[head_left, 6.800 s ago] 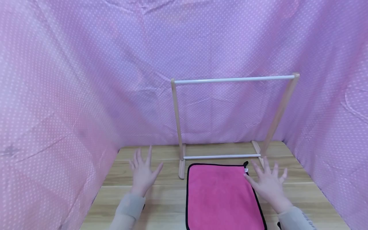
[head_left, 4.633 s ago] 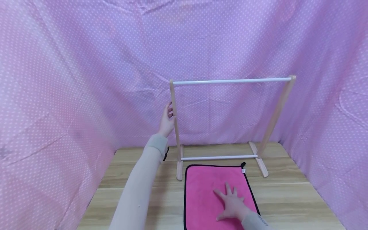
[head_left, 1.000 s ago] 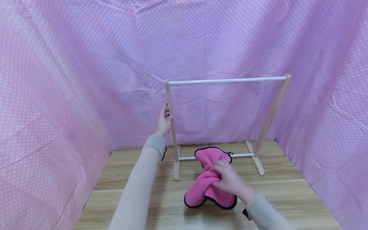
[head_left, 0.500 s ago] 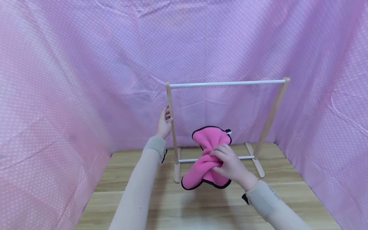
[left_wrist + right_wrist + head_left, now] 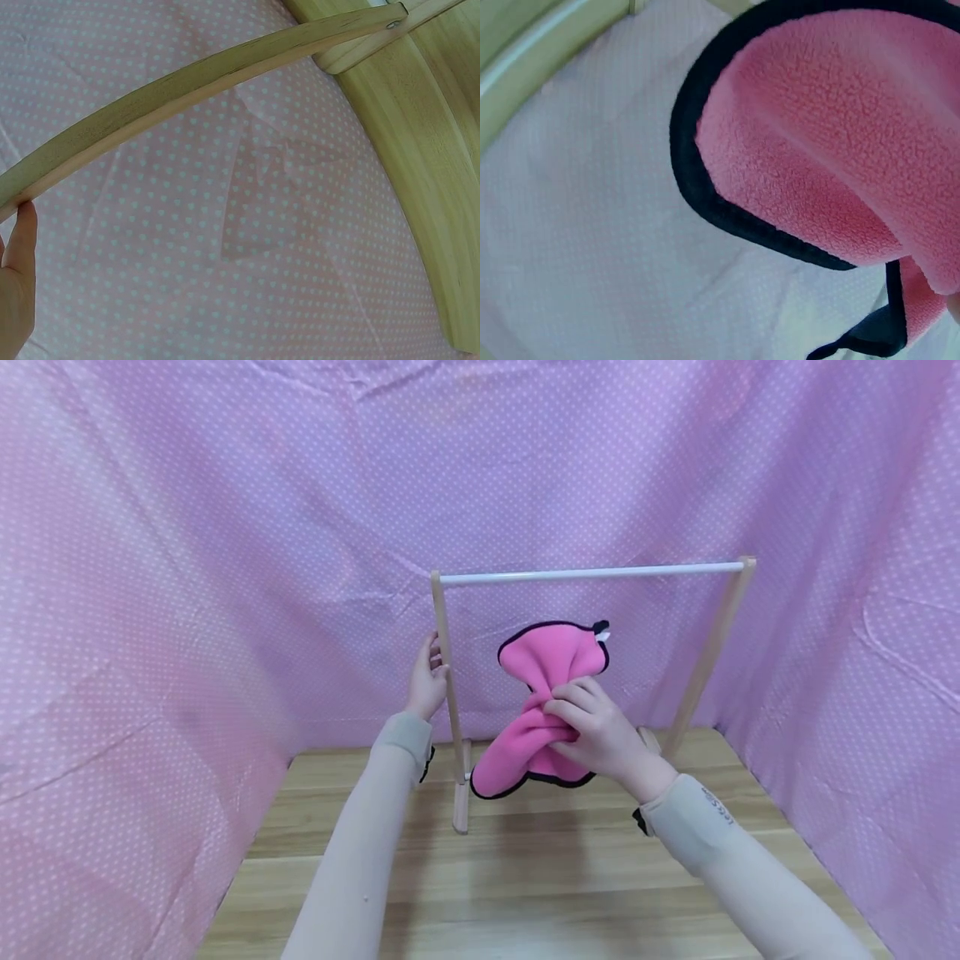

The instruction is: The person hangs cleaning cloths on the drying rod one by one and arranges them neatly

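Mid-frame, our right hand (image 5: 606,739) pinches a bunched pink cloth (image 5: 531,720). Left of center, our left hand (image 5: 428,683) grips the wooden rack (image 5: 592,573).

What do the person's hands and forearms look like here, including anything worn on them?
The left hand and right hand wear no gloves. The left wrist has a pale grey-beige band, and the right a matching band. Black pieces show at the bands' inner sides. Small dark lettering marks the right one. Whether sleeves cover the forearms is unclear.
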Demonstrator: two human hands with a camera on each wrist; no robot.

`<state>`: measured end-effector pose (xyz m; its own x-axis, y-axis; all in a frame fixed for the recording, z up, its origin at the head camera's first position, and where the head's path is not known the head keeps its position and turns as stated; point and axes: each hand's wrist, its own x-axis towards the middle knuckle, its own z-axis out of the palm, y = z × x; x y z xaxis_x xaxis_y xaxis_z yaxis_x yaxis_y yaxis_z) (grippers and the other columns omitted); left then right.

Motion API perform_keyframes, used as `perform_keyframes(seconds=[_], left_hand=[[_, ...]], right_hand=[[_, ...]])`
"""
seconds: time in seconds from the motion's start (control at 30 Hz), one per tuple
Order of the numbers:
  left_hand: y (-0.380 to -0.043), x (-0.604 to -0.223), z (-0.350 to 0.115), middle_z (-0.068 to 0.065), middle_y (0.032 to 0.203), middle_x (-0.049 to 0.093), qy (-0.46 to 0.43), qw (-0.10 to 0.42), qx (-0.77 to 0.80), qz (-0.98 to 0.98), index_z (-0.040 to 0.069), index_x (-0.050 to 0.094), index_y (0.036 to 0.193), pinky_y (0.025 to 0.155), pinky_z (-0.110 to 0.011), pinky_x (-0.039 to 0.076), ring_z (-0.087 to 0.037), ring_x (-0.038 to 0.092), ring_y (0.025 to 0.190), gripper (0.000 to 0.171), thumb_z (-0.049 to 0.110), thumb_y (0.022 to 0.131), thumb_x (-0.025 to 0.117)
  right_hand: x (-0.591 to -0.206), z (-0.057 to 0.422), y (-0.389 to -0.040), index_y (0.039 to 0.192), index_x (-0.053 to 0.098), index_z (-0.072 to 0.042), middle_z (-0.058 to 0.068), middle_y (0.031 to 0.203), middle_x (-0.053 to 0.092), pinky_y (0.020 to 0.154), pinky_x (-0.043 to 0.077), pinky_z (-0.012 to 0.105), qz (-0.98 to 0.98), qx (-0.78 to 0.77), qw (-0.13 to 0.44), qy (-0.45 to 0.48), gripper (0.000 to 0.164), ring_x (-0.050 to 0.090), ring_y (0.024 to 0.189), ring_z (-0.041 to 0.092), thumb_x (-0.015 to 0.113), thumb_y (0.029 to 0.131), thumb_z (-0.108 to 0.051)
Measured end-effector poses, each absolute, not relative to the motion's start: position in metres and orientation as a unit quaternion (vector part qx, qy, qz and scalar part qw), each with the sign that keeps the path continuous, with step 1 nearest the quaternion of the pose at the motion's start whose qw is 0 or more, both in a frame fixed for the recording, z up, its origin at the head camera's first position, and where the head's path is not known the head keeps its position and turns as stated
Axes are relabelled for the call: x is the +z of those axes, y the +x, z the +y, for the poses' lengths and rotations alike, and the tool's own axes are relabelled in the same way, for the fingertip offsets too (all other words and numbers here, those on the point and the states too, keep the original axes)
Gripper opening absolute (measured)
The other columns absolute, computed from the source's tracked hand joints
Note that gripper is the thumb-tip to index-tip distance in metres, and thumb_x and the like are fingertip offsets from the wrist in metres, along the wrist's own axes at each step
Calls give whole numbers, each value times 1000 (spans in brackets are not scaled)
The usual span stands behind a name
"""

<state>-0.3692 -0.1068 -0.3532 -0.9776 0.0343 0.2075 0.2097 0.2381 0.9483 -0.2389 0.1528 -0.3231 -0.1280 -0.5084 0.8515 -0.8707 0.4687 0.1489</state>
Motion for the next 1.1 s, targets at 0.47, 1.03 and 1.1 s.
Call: perform_keyframes(seconds=[0.47,1.03,1.1], left_hand=[[-369,-352,-109,-11,146,36,-80,86,-609,-784,23,22,150,107,-41,41,-28,41,130,63,-4,97,41],[-369,-354,-107,-14,145,37,-88,92,-611,-782,21,22,151,107,-40,43,-30,42,129,64,-6,96,41],[-369,-354,-106,-14,144,37,-89,95,-611,-781,21,22,150,107,-40,42,-31,43,129,64,-7,96,41]], right_hand=[[-291,148,-258,84,63,0,14,88,61,73,47,37,-723,172,488,457,31,52,83,32,80,58,0],[-255,159,-296,87,63,3,19,90,60,79,42,42,-715,209,509,431,25,50,86,36,75,65,-1],[-251,163,-303,87,63,3,19,90,60,79,42,43,-724,198,509,423,23,49,86,37,74,67,-1]])
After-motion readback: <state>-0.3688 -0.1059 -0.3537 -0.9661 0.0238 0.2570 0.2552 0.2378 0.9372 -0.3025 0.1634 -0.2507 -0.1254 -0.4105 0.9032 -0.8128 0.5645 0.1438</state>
